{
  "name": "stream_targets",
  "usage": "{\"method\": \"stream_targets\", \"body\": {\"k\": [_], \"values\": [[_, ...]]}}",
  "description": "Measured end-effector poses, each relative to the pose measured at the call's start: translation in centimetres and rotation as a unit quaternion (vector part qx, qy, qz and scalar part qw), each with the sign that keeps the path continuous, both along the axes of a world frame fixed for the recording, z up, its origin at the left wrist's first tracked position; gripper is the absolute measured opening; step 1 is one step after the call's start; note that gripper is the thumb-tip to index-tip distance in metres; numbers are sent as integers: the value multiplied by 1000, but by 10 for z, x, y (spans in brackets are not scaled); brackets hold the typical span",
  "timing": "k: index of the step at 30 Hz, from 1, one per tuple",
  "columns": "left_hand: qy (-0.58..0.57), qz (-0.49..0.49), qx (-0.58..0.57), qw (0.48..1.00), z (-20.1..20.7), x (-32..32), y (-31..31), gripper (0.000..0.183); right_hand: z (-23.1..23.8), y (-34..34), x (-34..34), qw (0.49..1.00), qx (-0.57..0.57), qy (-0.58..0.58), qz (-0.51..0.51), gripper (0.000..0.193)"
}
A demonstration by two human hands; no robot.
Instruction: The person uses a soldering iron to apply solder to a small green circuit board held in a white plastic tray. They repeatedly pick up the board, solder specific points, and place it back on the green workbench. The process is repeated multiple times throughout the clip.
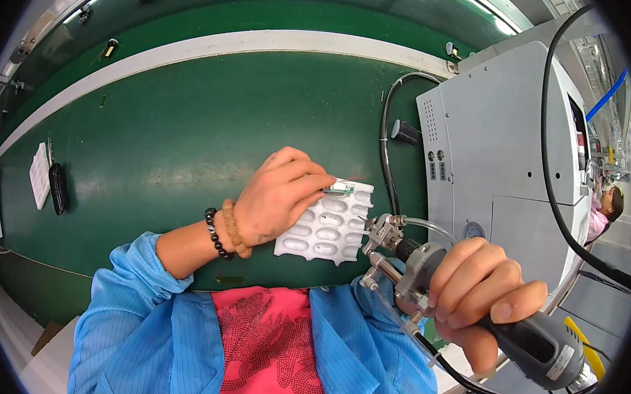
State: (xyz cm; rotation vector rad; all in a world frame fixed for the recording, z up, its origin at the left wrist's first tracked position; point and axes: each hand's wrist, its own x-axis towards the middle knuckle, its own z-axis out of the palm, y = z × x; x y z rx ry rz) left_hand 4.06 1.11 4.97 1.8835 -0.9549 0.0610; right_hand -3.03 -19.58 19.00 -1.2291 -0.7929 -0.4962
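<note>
Left hand (287,195) at a green circuit board (341,188), right hand (484,297) around a black handheld tool (534,347).
The left fingertips are bunched at the board's left end; whether it is pinched cannot be told. The board is seen at the far edge of the white pocketed tray (314,239) and is best kept level, with the tool held clear. Counted: one board, one pocketed tray, one tool; farther right, one grey machine (488,150).
</note>
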Motion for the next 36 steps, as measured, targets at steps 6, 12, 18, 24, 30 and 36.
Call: {"method": "stream_targets", "body": {"k": [6,12,18,24,30,36], "values": [[36,30,-3,999,-19,-3,1,30,-1,9,8,1000,-10,0,-12,46],[53,13,-26,998,-22,1,-3,32,-2,20,25,999,-27,14,-26,48],[44,22,-36,998,-27,1,2,31,-21,33,43,999,-5,33,-14,47],[46,17,-37,998,-28,4,4,31,-27,41,51,999,-5,34,-20,47],[48,9,-33,998,-27,6,4,29,-27,42,55,998,-1,48,-31,46],[49,12,-29,998,-26,4,3,32,-27,41,54,998,-2,44,-35,46]]}}
